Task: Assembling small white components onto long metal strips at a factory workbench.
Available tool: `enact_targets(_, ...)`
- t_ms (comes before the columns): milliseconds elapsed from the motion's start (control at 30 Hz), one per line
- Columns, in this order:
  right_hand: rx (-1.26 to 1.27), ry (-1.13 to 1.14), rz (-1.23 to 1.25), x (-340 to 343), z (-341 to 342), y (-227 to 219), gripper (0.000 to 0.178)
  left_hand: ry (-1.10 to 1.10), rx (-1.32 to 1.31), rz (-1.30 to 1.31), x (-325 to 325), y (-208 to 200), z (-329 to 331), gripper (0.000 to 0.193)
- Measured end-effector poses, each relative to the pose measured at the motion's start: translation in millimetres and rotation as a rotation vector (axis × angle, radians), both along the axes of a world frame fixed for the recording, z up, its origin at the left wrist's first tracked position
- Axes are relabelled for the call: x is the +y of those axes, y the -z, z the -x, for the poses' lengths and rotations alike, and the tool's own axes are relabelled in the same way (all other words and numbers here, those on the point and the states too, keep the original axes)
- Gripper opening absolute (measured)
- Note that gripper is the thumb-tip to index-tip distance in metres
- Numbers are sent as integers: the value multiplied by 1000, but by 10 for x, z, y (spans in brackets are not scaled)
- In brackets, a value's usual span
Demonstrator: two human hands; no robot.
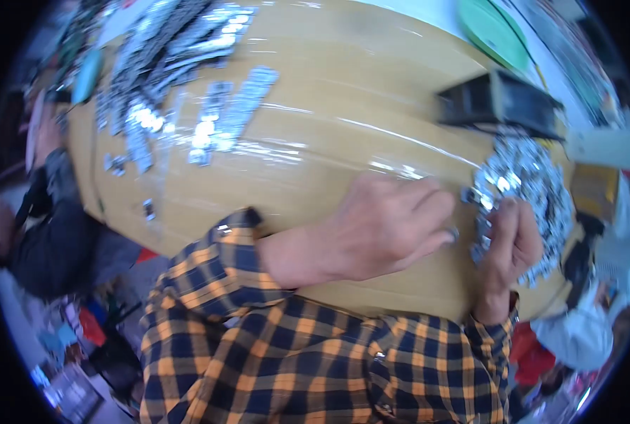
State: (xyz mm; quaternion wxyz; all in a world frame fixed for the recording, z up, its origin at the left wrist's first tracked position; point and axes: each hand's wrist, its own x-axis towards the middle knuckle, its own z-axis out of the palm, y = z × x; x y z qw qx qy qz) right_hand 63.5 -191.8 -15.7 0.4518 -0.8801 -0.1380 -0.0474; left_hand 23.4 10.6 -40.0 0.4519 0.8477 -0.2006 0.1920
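Note:
My left hand [389, 230] is closed over the middle right of the table, its fingers curled in. A small silvery piece [453, 233] shows at its fingertips, too small to name. To its right, my right hand [511, 244] is closed too, thumb and fingers pressed together at the near left side of a pile of small shiny silver pieces [545, 212]. Whatever the right fingers hold, if anything, is hidden. One loose silver piece [467, 194] lies at the pile's left edge, between the hands.
Silver strips [248, 106] lie at the far left of the brown tabletop [329, 92], beside a larger heap of strips [166, 49]. A dark open box [495, 102] stands behind the pile. Beyond it is a green round tray [492, 32]. Another person's dark sleeve [60, 233] is at left.

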Motion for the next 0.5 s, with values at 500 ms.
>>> enact_targets(500,261,-255,-240,257,56,80,24,-720,295,-532,1496,-120,-44,32)
